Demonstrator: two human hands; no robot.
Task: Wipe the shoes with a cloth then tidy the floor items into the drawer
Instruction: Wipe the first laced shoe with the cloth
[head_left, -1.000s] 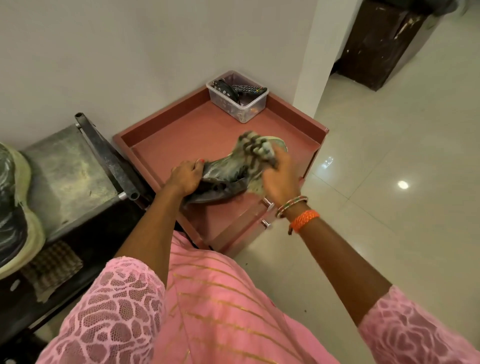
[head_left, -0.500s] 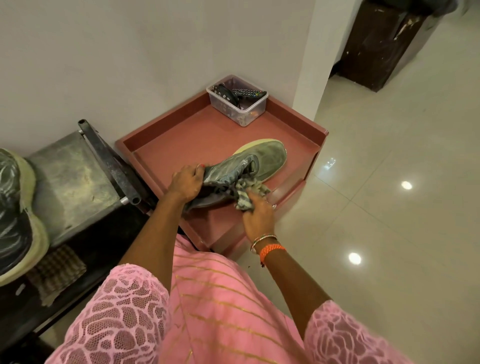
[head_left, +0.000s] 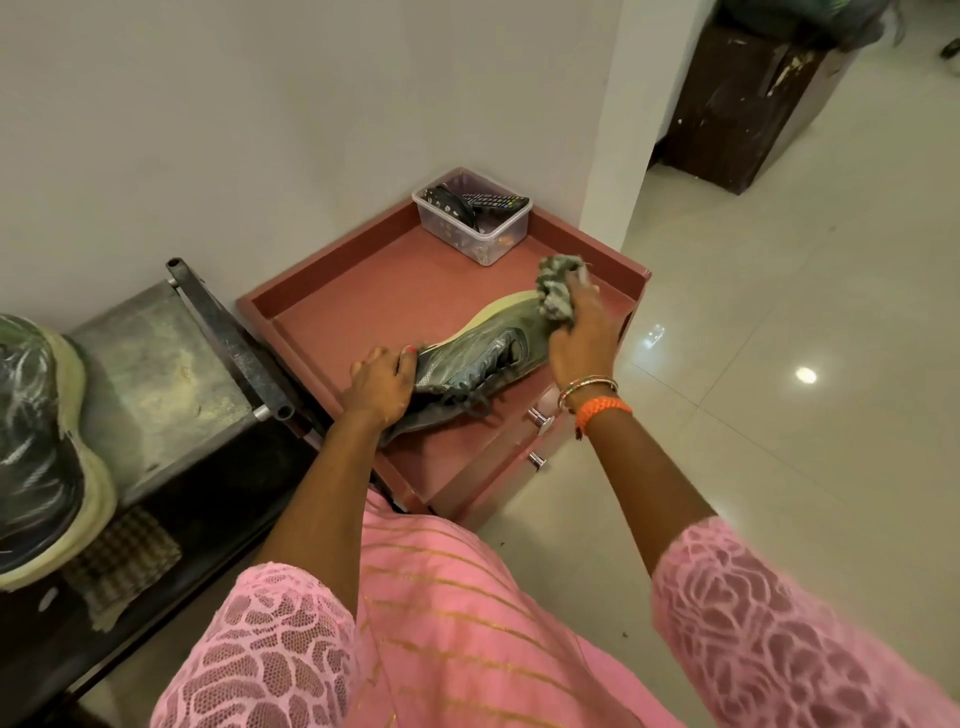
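A dusty grey-green shoe (head_left: 470, 358) with a pale sole lies on its side on the red-brown cabinet top (head_left: 363, 291). My left hand (head_left: 382, 384) grips the shoe at its heel opening. My right hand (head_left: 579, 332) holds a bunched grey checked cloth (head_left: 556, 288) against the shoe's toe. A second shoe (head_left: 41, 447) of the same kind rests at the far left on a dark metal rack (head_left: 156, 374). Two drawer fronts with metal knobs (head_left: 540, 420) show below the cabinet top, both closed.
A clear plastic box (head_left: 475, 228) with remote controls sits in the cabinet's back corner by the wall. A folded checked cloth (head_left: 122, 561) lies on the rack's lower shelf. Glossy tiled floor (head_left: 779, 415) spreads to the right, with a dark wooden cabinet (head_left: 737, 104) beyond.
My right hand has swept the cloth from the shoe's laces near the front edge up to the toe. My left hand has kept its hold on the heel.
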